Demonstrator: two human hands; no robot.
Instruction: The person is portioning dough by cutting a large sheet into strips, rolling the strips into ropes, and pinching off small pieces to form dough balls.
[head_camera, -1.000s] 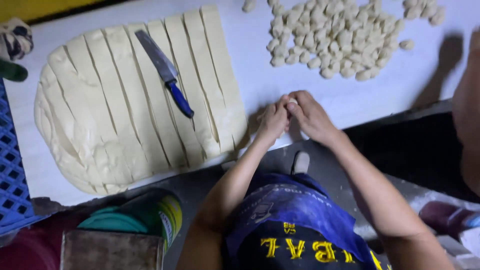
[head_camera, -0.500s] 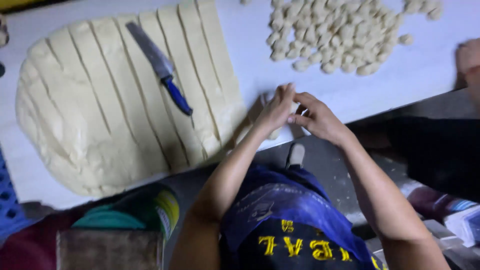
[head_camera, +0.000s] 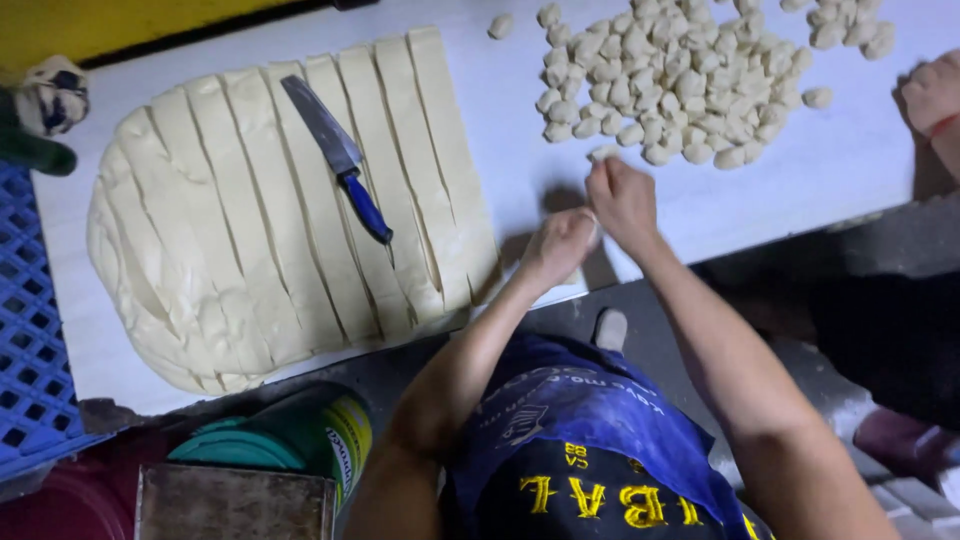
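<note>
My left hand (head_camera: 560, 245) and right hand (head_camera: 622, 200) meet at the near table (head_camera: 520, 150) edge, fingers pinched together on a dough bit I can barely see, right of the strip-cut dough sheet (head_camera: 280, 210), with the dough pieces (head_camera: 690, 80) farther off.

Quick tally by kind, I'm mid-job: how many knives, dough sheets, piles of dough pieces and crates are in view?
Knife: 1
Cut dough sheet: 1
Pile of small dough pieces: 1
Blue crate: 1
Total: 4
</note>
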